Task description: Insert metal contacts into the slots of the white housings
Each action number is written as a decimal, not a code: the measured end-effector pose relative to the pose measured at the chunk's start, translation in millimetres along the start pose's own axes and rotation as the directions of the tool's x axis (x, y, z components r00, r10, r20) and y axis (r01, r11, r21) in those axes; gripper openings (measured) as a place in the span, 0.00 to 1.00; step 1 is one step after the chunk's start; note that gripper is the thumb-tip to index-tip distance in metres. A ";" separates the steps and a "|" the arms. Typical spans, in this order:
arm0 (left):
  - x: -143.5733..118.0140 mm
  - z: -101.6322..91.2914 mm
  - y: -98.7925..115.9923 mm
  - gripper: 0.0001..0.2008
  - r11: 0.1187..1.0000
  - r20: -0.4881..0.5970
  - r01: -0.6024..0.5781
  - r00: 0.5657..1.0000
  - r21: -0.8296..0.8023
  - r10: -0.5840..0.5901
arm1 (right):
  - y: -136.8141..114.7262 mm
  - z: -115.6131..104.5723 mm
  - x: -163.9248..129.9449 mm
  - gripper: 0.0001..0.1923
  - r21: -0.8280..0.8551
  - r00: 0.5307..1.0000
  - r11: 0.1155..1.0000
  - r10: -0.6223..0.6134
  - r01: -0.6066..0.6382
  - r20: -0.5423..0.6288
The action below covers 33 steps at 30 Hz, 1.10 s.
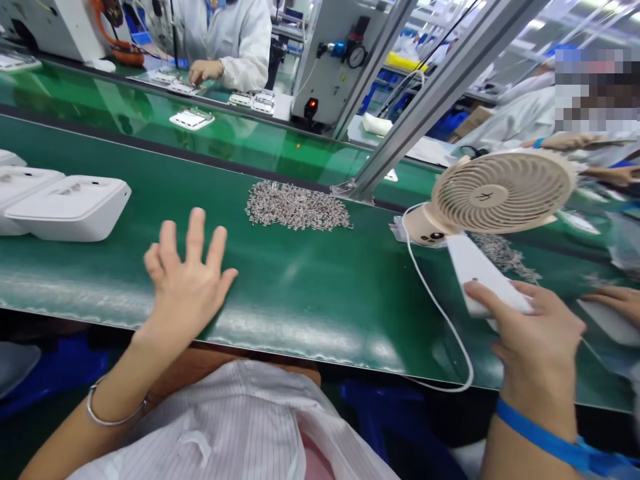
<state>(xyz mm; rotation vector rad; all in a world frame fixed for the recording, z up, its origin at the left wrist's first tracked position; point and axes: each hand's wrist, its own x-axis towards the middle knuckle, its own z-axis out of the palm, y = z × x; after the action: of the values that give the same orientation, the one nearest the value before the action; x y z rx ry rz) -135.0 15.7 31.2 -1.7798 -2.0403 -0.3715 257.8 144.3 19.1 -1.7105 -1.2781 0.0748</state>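
Note:
My left hand (190, 283) is over the green work surface (320, 287), palm down with its fingers spread, and nothing is in it. At the right, my right hand (543, 327) grips a white plastic piece (487, 273), thumb on top and fingers around the far side. The piece is tilted and its far end lies just below the beige fan (505, 190). A pile of small metal parts, seemingly screws (297, 205), sits beyond and between my hands. White plastic housings (75, 203) stand in a row left of my left hand.
A white cable (440, 307) loops from the fan over the front edge. A metal post (430, 100) rises behind the screws. Another small-parts pile (505, 253) lies behind the white piece. A co-worker's hand (617, 303) is at far right; another person (220, 47) works across the green conveyor (280, 143).

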 end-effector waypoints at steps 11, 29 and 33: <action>-12.0 4.5 32.3 0.10 0.958 -0.045 -0.236 0.972 -0.164 0.232 | -93.4 75.7 -71.6 0.29 0.425 0.642 0.830 -0.552 0.362 0.531; -44.6 -4.8 68.5 0.31 0.964 -0.136 -0.156 0.982 -0.215 0.128 | -71.3 159.0 0.6 0.11 0.001 0.835 0.946 -0.287 0.325 0.470; -41.2 0.3 69.0 0.29 0.965 -0.195 -0.159 0.974 -0.210 0.118 | -68.9 161.1 0.5 0.08 0.047 0.803 0.920 -0.364 0.389 0.472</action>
<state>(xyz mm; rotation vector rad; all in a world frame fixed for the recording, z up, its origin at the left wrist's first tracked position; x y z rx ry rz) -62.7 -9.9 7.3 -1.9281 -1.7942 -0.7182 121.1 247.4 -17.9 -1.4923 -1.9861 0.2379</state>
